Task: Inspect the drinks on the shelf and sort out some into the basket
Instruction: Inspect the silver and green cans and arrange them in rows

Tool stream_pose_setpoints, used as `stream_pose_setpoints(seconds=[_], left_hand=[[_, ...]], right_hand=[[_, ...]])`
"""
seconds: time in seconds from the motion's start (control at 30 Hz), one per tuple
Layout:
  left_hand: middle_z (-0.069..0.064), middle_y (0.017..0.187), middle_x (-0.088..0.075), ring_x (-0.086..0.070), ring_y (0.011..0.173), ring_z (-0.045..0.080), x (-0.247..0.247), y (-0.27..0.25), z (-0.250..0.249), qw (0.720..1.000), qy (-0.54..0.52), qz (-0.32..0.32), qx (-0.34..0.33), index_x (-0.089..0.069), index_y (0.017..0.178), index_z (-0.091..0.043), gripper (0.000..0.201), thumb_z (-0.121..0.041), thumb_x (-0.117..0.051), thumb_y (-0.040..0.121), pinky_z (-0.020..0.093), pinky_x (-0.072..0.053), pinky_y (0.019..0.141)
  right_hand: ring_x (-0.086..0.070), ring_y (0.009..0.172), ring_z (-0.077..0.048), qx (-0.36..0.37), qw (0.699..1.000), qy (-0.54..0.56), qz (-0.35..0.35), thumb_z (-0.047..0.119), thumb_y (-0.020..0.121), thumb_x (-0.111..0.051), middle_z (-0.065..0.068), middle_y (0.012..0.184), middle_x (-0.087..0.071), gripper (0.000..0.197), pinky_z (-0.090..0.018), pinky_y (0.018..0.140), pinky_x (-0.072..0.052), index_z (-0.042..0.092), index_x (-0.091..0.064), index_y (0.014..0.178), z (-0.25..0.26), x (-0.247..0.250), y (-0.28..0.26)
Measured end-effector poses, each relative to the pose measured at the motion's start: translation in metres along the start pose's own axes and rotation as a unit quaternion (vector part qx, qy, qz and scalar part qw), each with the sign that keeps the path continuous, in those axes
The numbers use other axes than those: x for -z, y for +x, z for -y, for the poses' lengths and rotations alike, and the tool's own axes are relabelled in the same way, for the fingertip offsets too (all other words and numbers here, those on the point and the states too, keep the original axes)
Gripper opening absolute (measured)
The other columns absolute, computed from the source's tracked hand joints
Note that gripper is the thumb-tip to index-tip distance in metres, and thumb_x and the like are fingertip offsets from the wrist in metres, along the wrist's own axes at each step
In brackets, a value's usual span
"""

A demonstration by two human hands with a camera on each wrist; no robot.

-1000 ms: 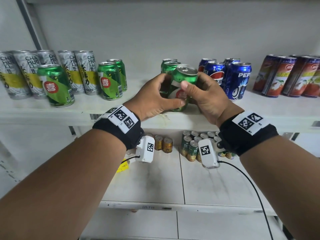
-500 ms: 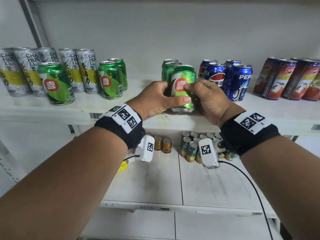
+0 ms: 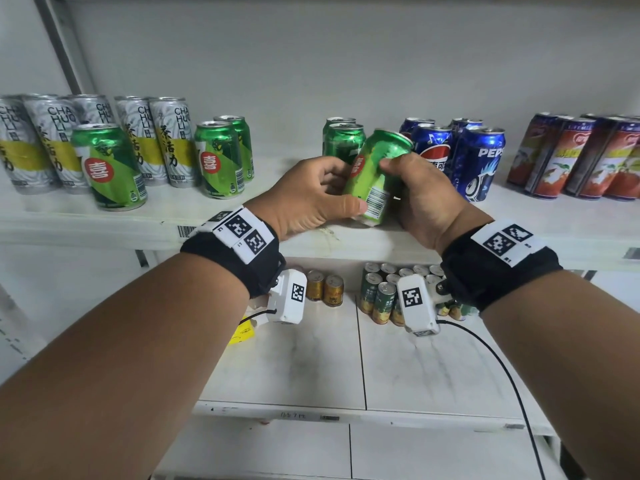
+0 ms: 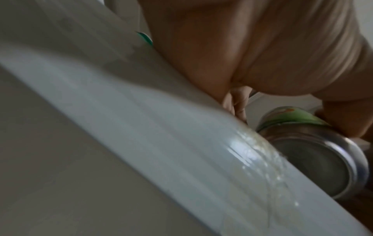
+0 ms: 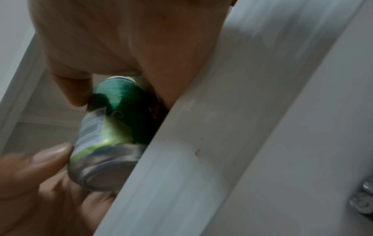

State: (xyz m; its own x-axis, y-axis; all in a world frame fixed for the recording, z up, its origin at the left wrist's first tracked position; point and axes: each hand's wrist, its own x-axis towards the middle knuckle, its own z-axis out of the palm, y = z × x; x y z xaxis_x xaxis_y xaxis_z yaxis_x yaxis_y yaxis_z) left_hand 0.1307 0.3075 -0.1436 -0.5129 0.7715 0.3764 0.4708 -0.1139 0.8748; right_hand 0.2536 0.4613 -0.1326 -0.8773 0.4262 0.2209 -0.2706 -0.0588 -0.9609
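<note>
One green aluminium drink can [image 3: 372, 180], upright before, now tilted, base toward camera, both hands' fingers clamped round it: left hand [image 3: 304, 199], right hand [image 3: 420, 199].

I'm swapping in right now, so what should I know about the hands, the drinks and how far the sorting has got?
Left hand and right hand both grip one green aluminium drink can, tilted, top leaning right, barcode towards the camera, lifted above the white upper shelf.
More green cans, silver-and-yellow tea cans, blue Pepsi cans and red cartons stand on that shelf.
Done: this can picked up, under inspection.
Left: judge it, check the others. No basket is in view.
</note>
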Motion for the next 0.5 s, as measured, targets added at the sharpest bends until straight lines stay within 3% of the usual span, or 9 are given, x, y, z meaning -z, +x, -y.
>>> stream_pose_setpoints(seconds=[0.1,0.17,0.23,0.37,0.43,0.5], left_hand=[[0.009,0.12,-0.078,-0.075,0.116,0.028,-0.002,-0.0013,-0.0037,1.0,0.01,0.017,0.003,-0.067,0.125,-0.013,0.074,-0.042,-0.095,0.063,0.045,-0.062,0.102],[0.001,0.117,-0.081,-0.077,0.113,0.021,-0.0036,-0.0014,-0.0037,0.999,0.029,0.026,0.003,-0.068,0.127,-0.017,0.073,-0.042,-0.099,0.066,0.043,-0.063,0.099],[-0.001,0.118,-0.081,-0.077,0.112,0.017,-0.0037,-0.0007,-0.0024,0.999,0.041,0.012,-0.003,-0.067,0.13,-0.018,0.077,-0.041,-0.102,0.065,0.043,-0.063,0.101],[0.005,0.121,-0.08,-0.076,0.115,0.022,-0.0005,-0.0012,0.0,1.0,0.019,-0.015,0.002,-0.067,0.128,-0.015,0.079,-0.041,-0.101,0.061,0.048,-0.062,0.103],[0.006,0.121,-0.08,-0.076,0.115,0.024,-0.0001,-0.0022,-0.0011,1.0,0.024,-0.009,0.005,-0.068,0.127,-0.016,0.077,-0.043,-0.098,0.062,0.049,-0.062,0.104],[0.006,0.122,-0.079,-0.076,0.114,0.022,-0.0014,-0.0019,-0.0023,0.999,0.032,-0.003,0.008,-0.066,0.13,-0.016,0.079,-0.044,-0.098,0.062,0.049,-0.062,0.103]], right_hand=[[-0.074,0.106,-0.038,0.021,1.0,-0.007,-0.004,0.019,0.098,-0.071,-0.018,0.118,-0.074,0.041,-0.06,0.09,-0.06,0.006,-0.056,0.135,-0.0008,-0.0015,-0.0013],[-0.075,0.107,-0.035,0.035,0.999,-0.009,-0.002,0.023,0.091,-0.078,-0.018,0.124,-0.073,0.058,-0.05,0.086,-0.063,0.005,-0.051,0.139,-0.0003,-0.0032,-0.0037],[-0.074,0.112,-0.036,0.041,0.999,-0.01,0.007,0.027,0.087,-0.079,-0.019,0.129,-0.071,0.067,-0.049,0.088,-0.063,0.005,-0.048,0.141,0.0006,-0.0042,-0.0052],[-0.071,0.111,-0.037,0.029,0.999,-0.017,0.02,0.018,0.098,-0.068,-0.02,0.125,-0.069,0.049,-0.057,0.095,-0.058,0.003,-0.052,0.142,0.0008,0.0012,-0.0023],[-0.071,0.106,-0.035,0.024,0.999,-0.011,0.021,0.013,0.094,-0.065,-0.022,0.121,-0.068,0.051,-0.054,0.091,-0.06,-0.001,-0.053,0.142,0.0001,0.0041,-0.0016],[-0.072,0.107,-0.036,0.026,0.999,-0.011,0.03,0.008,0.1,-0.063,-0.024,0.126,-0.069,0.044,-0.05,0.089,-0.06,-0.002,-0.053,0.142,-0.0002,0.0048,-0.0014]])
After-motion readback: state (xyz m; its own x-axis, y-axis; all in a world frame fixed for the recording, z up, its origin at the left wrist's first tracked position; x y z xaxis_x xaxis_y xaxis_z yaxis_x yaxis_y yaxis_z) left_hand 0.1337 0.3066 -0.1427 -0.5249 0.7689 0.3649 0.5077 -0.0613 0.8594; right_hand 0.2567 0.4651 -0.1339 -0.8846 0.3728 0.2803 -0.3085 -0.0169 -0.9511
